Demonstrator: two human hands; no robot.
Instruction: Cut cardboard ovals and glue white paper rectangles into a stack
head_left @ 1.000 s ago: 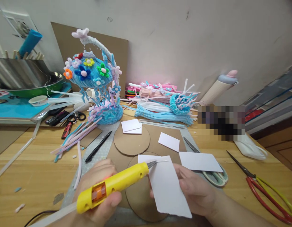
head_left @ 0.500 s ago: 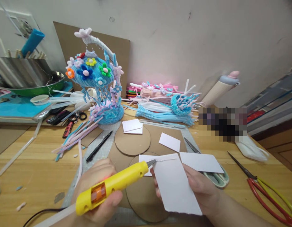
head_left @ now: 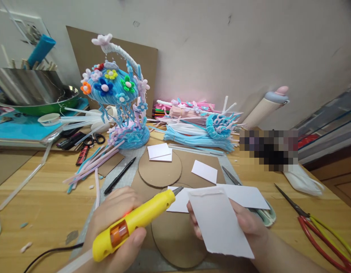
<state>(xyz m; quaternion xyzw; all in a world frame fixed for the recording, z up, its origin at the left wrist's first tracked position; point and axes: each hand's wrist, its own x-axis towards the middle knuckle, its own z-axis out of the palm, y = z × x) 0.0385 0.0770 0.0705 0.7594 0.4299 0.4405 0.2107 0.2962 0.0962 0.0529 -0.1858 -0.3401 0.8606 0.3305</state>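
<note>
My left hand [head_left: 118, 223] is wrapped round a yellow glue gun [head_left: 135, 223], its metal tip pointing up and right, a little left of a white card. My right hand [head_left: 246, 223] grips that white card [head_left: 220, 223] from its right side, fingers behind it. A pale line of glue runs along the card's top edge. Beneath them lie round cardboard discs [head_left: 159, 172] on brown cardboard. Further white pieces rest around: a small stack [head_left: 159, 151] on the upper disc, one small card [head_left: 204, 171], and a larger one [head_left: 243, 195] at the right.
A blue pipe-cleaner ornament with flowers [head_left: 115, 87] stands at the back left. Pipe-cleaner bundles [head_left: 195, 138] lie behind. Red-and-yellow scissors [head_left: 308, 220] are at the right, a black pen [head_left: 120, 176] at the left, and a metal pot [head_left: 27, 85] far left.
The glue gun's tip has come away from the card's top edge and moved slightly left. The card has shifted a little to the right in my right hand.
</note>
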